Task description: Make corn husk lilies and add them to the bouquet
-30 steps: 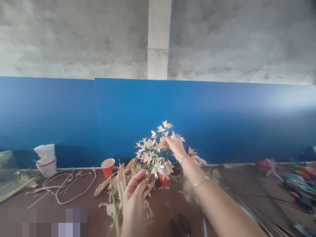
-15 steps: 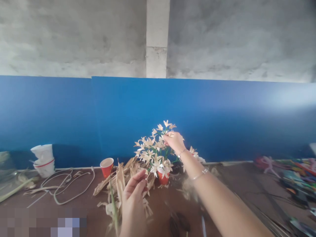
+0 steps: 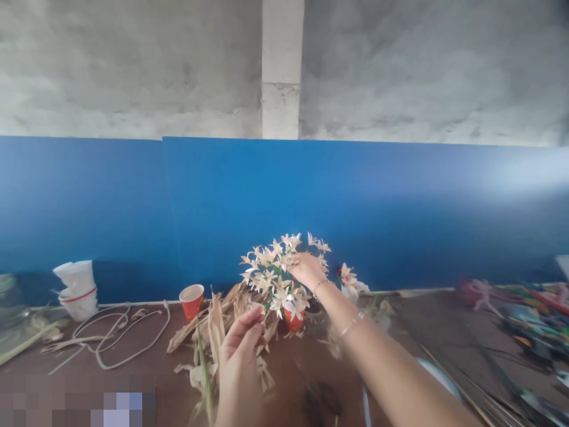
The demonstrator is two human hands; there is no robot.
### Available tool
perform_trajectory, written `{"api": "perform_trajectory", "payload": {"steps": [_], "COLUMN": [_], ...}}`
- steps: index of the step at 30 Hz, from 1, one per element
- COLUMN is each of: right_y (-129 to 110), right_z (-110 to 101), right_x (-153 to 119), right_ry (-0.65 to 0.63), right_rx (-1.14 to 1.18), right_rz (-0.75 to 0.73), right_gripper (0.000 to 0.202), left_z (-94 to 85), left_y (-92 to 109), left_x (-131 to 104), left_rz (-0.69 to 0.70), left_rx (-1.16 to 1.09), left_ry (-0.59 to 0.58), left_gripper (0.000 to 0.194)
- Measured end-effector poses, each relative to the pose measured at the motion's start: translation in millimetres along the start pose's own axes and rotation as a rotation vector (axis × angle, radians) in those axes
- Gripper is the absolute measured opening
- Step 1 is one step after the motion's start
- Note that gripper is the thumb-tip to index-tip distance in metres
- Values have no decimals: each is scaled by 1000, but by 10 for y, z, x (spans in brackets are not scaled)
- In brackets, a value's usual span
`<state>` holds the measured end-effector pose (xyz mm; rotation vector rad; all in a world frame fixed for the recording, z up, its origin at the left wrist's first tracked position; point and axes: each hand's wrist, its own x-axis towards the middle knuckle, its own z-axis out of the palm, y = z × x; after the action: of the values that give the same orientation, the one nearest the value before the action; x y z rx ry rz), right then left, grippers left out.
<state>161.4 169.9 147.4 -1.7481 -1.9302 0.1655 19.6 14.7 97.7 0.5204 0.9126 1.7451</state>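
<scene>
A bunch of pale cream flowers with pointed petals and green stems stands in a red paper cup; they look made of dried husk. My right hand reaches into the upper part of the bunch, fingers closed on a flower stem that the blossoms partly hide. Lower and nearer, my left hand is raised in front of the husks, thumb and fingertips pinched together. Whatever lies between those fingertips is too small to make out. Dry corn husks lie heaped behind and beside my left hand.
Another red cup stands left of the husks. Farther left are a white cable and a white container. A separate flower shows right of the bunch. Dark scissors lie in front; colourful materials sit far right. A blue panel rises behind.
My right hand has moved down into the bunch, and the topmost blossoms have come lower with it. My left hand has stayed in place.
</scene>
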Motion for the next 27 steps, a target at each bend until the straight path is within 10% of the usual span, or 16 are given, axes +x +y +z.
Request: {"api": "perform_trajectory", "payload": {"steps": [8,17,27], "right_y": [33,-14,32], "right_z": [-198,-410,-341], "right_x": [4,-279,-283], "right_ry": [-163,19,203], "right_rx": [-71,-9,-188], "right_rz": [47,-154,-142], "right_gripper": [28,55,19], "left_z": [24,7,-38], "left_y": [14,-4,59], "left_x": [10,32,81], "left_rz": [12,15,6], "left_rx": [-7,-3,-71], "left_ry": [18,20,16], "left_gripper": [23,22,22]}}
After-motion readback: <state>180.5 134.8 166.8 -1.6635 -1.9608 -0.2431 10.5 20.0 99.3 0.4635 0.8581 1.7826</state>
